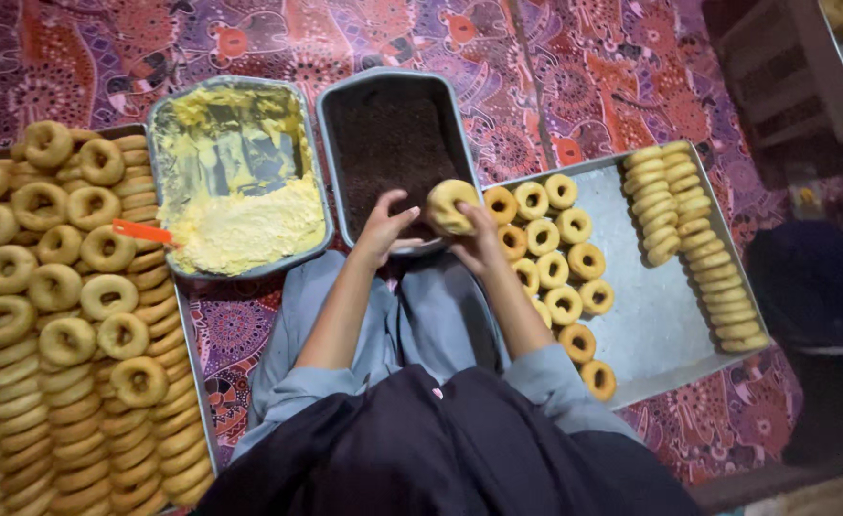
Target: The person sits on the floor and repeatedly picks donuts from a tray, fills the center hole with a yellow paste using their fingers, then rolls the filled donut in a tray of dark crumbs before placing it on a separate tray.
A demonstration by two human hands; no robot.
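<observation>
My right hand (477,239) holds a plain ring doughnut (450,205) upright over the near edge of a grey tin (335,162) filled with dark brown sprinkles. My left hand (385,227) hovers just left of the doughnut, fingers curled and apart, holding nothing. Both hands are above my lap, which is covered in pale blue cloth.
A grey tin of yellow cream (240,225) with an orange-handled tool (142,231) lies to the left. A tray (181,315) at far left is piled with several plain doughnuts. A metal tray (650,306) on the right holds rows of doughnuts. Patterned red-purple cloth covers the floor.
</observation>
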